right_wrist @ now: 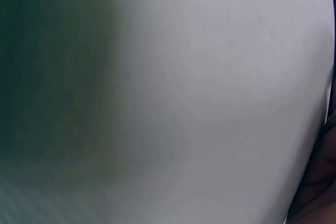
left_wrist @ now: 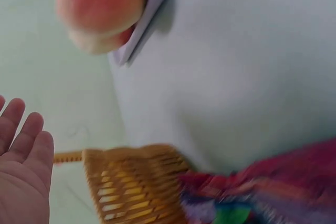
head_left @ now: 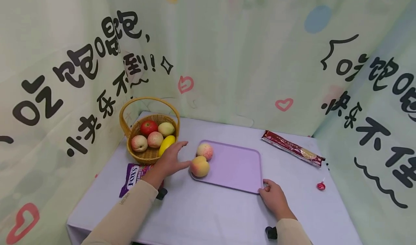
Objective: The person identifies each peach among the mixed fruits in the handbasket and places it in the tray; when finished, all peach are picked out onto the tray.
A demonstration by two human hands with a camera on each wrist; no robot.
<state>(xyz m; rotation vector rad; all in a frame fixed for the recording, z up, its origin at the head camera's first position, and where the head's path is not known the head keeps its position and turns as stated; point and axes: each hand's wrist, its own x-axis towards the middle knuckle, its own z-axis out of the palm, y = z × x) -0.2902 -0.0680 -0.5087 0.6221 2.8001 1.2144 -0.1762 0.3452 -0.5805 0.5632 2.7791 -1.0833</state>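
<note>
My left hand (head_left: pixel 169 162) hovers between the wicker basket (head_left: pixel 146 160) and the purple tray (head_left: pixel 235 165), fingers spread, holding nothing. Its thumb reaches close to the front peach (head_left: pixel 199 166); contact is unclear. Behind that one, a second peach (head_left: pixel 205 151) also sits at the tray's left end. In the left wrist view the palm (left_wrist: pixel 23 182) and straight fingers show beside the basket (left_wrist: pixel 131 182), apart from a peach (left_wrist: pixel 102 3). At the tray's front right corner, my right hand (head_left: pixel 274 198) pinches the rim; only a sliver of it appears in the right wrist view.
The basket contains a red apple (head_left: pixel 148 128), a yellow fruit (head_left: pixel 166 144) and several others. A purple FOX'S packet (head_left: pixel 133 178) lies before it. To the right are a long red snack packet (head_left: pixel 292 148) and a wrapped lollipop (head_left: pixel 321 186). Curtains surround the table.
</note>
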